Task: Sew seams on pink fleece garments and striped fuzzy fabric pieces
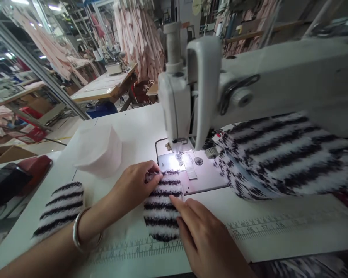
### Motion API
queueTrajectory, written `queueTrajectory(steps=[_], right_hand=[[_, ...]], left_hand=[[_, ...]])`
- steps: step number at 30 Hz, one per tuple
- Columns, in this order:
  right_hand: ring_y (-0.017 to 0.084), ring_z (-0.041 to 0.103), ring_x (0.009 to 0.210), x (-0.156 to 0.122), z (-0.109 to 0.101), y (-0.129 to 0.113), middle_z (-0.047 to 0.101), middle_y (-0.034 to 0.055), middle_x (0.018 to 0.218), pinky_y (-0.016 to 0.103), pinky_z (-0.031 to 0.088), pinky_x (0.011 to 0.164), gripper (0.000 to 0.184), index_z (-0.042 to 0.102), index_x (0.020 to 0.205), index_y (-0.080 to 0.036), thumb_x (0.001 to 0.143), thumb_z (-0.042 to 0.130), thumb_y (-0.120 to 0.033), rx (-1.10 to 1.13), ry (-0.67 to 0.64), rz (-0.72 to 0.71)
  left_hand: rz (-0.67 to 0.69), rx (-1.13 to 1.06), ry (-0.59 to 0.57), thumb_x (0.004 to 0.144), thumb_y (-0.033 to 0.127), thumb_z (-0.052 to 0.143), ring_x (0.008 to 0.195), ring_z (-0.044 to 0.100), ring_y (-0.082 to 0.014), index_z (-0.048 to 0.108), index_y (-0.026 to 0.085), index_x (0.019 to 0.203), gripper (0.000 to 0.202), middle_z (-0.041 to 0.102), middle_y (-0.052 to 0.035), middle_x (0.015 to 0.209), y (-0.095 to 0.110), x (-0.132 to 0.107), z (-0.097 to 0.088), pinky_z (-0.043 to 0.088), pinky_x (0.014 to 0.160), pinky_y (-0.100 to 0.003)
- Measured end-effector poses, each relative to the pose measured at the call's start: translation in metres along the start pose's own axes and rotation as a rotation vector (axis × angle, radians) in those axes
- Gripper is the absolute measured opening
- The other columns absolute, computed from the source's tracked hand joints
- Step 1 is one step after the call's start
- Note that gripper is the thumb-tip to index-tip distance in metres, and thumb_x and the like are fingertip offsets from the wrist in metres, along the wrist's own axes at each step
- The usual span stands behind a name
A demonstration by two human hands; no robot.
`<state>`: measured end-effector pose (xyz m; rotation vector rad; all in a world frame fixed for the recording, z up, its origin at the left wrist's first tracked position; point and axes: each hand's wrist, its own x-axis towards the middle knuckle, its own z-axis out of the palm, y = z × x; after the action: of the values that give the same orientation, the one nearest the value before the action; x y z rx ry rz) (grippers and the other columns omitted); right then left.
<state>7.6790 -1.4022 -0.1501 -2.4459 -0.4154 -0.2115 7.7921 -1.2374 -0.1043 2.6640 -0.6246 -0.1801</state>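
Observation:
A fuzzy black-and-white striped fabric piece (162,208) lies in front of the sewing machine's needle area, its far edge close to the lit presser foot (180,158). My left hand (139,179) pinches its far left corner between thumb and fingers. A bangle circles that wrist. On the fabric's right edge rests my right hand (204,231), index finger stretched out over the stripes and thumb lower down beside the edge. Another striped piece (62,208) lies to the left, partly behind my left forearm.
The sewing machine (203,85) spans the upper right. Under its arm sits a bulky striped fuzzy bundle (290,154). A stack of pale pieces (98,150) stands at the table's left. A printed ruler (249,230) runs along the front. A dark object (5,183) lies far left.

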Motion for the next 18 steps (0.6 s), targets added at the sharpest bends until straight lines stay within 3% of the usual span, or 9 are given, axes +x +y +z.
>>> queueTrajectory(steps=[6, 14, 16, 18], right_hand=[[0.02, 0.06, 0.086, -0.001, 0.001, -0.002, 0.061, 0.0105, 0.093, 0.03, 0.054, 0.072, 0.05, 0.043, 0.134, -0.01, 0.086, 0.032, -0.005, 0.017, 0.057, 0.028], [0.019, 0.062, 0.084, -0.003, 0.005, 0.004, 0.061, 0.0083, 0.091, 0.029, 0.056, 0.07, 0.044, 0.044, 0.131, -0.011, 0.088, 0.038, -0.009, -0.058, 0.109, 0.009], [0.018, 0.062, 0.082, -0.001, 0.0, 0.004, 0.061, 0.0072, 0.089, 0.026, 0.056, 0.064, 0.041, 0.045, 0.131, -0.011, 0.09, 0.041, -0.014, -0.106, 0.138, -0.031], [0.018, 0.061, 0.082, 0.002, -0.005, 0.003, 0.061, 0.0072, 0.09, 0.024, 0.055, 0.062, 0.039, 0.048, 0.129, -0.012, 0.091, 0.04, -0.013, -0.165, 0.185, -0.045]], left_hand=[[-0.065, -0.126, -0.076, 0.087, 0.043, 0.05, 0.059, 0.05, -0.0118, 0.059, 0.021, 0.084, 0.023, 0.062, 0.0036, 0.069, -0.006, 0.002, 0.003, 0.037, 0.057, -0.022], [-0.057, -0.11, -0.054, 0.088, 0.04, 0.051, 0.059, 0.051, -0.0107, 0.06, 0.022, 0.086, 0.02, 0.063, 0.0039, 0.074, -0.002, 0.003, 0.005, 0.039, 0.057, -0.022], [-0.015, -0.038, -0.016, 0.087, 0.041, 0.052, 0.061, 0.053, -0.0118, 0.061, 0.022, 0.091, 0.021, 0.064, 0.0019, 0.079, -0.003, 0.0, 0.001, 0.042, 0.058, -0.024], [0.059, 0.094, 0.1, 0.087, 0.039, 0.055, 0.072, 0.057, -0.016, 0.059, 0.021, 0.102, 0.024, 0.064, -0.0025, 0.091, -0.002, -0.006, -0.004, 0.046, 0.064, -0.029]])
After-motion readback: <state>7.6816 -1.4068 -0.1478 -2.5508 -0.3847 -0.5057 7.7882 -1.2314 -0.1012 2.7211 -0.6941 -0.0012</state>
